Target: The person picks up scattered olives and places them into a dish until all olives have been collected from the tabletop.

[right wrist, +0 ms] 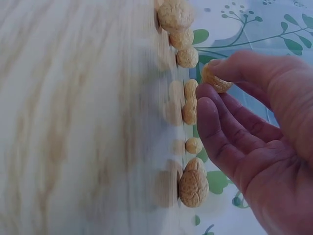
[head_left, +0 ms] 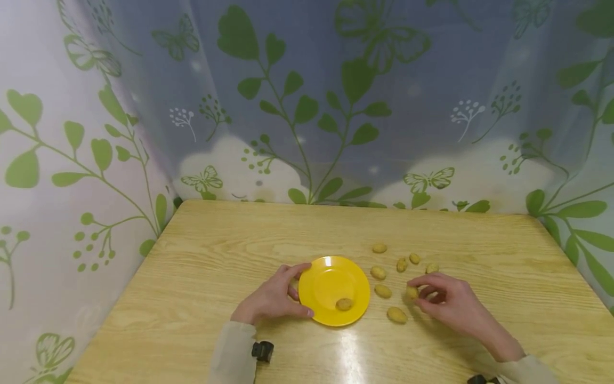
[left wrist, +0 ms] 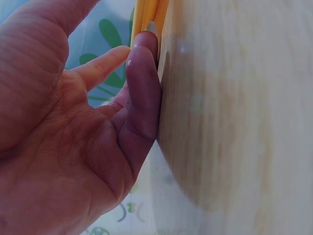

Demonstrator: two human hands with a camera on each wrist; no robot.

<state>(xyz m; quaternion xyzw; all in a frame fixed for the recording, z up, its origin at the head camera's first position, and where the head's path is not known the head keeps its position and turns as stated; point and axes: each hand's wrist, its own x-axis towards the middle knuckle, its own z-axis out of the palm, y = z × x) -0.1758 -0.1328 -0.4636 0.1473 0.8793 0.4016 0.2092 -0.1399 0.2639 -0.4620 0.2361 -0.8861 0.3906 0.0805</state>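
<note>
A wooden table [head_left: 192,256] meets a leafy curtain [head_left: 316,128] at its far edge, bare wood stretching outward beyond both hands, where the left hand [head_left: 273,296] grips a plate [head_left: 331,285] bearing one peanut [head_left: 344,304] and the right hand [head_left: 453,301] pinches another peanut [head_left: 412,292] beside the loose peanuts [head_left: 382,290].

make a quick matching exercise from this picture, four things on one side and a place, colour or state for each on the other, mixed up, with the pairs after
Column one
1. left hand
2. plate
3. right hand
4. backdrop

Column two
A. yellow, with one tan piece on it
B. behind the table, printed with leaves and butterflies
C. pinching another tan piece
D. at the plate's rim

Pairs: 1-D, 2-A, 3-C, 4-B
</note>
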